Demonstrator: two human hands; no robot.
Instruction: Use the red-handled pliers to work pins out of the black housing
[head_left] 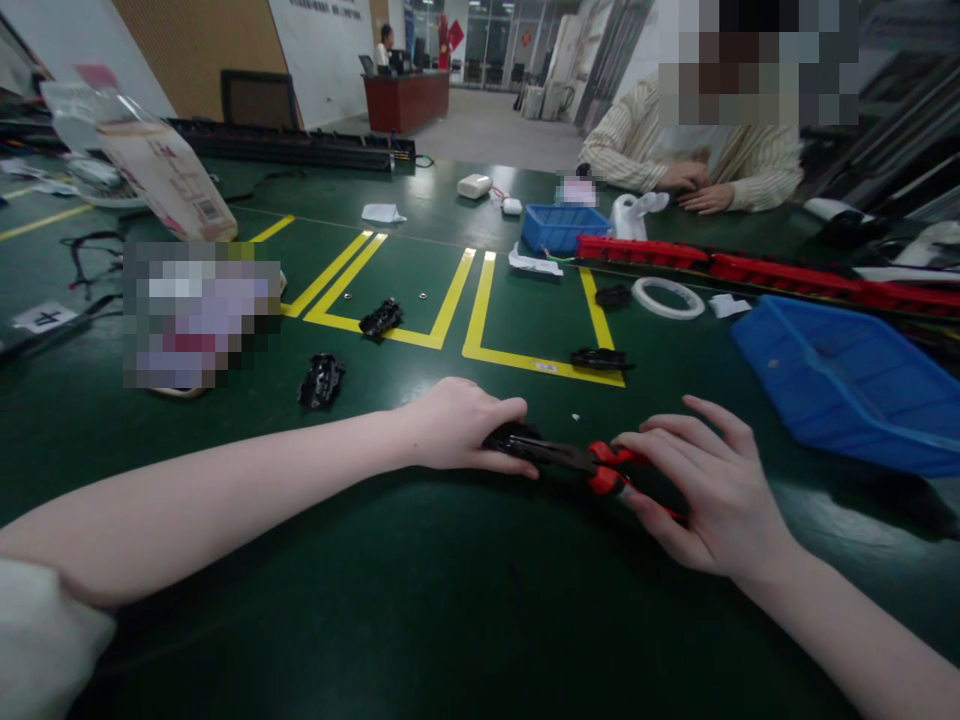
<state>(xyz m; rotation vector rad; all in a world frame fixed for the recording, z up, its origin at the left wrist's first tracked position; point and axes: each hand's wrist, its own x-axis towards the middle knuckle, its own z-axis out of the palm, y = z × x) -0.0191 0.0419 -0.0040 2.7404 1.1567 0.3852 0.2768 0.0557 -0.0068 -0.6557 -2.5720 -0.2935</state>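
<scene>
My left hand (466, 428) pinches a small black plastic part (511, 440) between thumb and fingers, just above the green table. My right hand (705, 490) is closed around the red handles of a pair of pliers (600, 466). The pliers' dark jaws point left and reach the black part; whether they grip it I cannot make out. Similar black parts lie beyond my hands: one (322, 381) beyond my left forearm, another (381, 318) on a yellow tape line, a third (600, 359) past the pliers.
A large blue bin (847, 380) stands at right, a smaller blue bin (564, 228) farther back. A long red strip (750, 270) crosses the right side. A white ring (667, 298) lies near it. At left stands a bottle (165, 170). A person (690, 150) sits across the table.
</scene>
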